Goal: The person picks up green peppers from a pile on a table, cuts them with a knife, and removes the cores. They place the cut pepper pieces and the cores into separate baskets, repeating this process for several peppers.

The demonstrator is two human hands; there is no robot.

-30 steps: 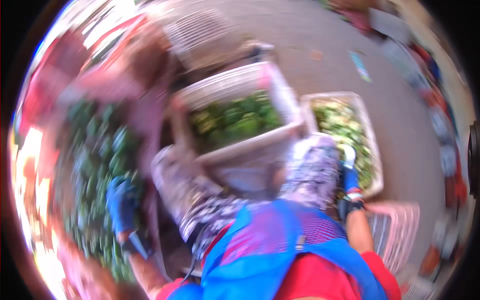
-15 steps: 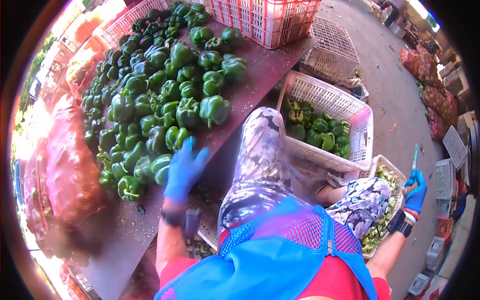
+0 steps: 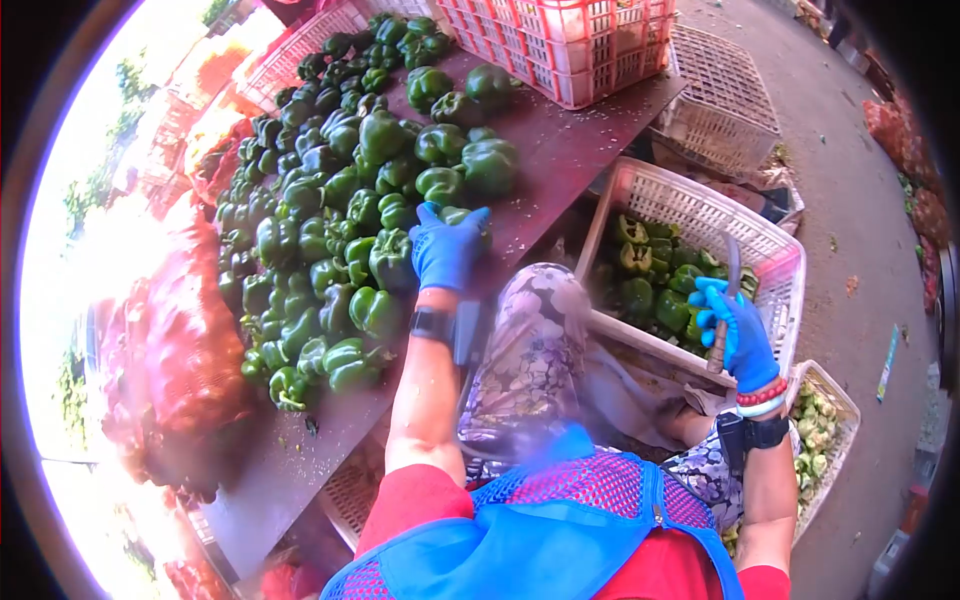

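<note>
Peppers [image 3: 340, 187], green and whole, heaped across the table [image 3: 570, 150] in the upper left of the frame, a few at the table's right edge. Left hand [image 3: 443, 245], blue-gloved, just left of centre at the right side of the heap; thumb and fingers parted wide about a partly hidden pepper, with no telling whether gripped. Right hand [image 3: 738, 325], also blue-gloved, right of centre over the near side of the white crate [image 3: 700, 205], curled narrow round the handle of a knife [image 3: 735, 265], curved blade pointing up. More peppers inside the white crate, some visibly cut open. Small crate [image 3: 845, 400] at lower right, partly behind the right forearm, holding pale scraps [image 3: 815, 425]. Red crate [image 3: 570, 40] standing on the table at top centre, grey crate [image 3: 715, 80] just right of that. Red sack [image 3: 180, 330] bulging at far left beside the peppers, blurred by glare. Floral trousers [image 3: 530, 330] between table and white crate; blue vest [image 3: 500, 540] along the bottom.
</note>
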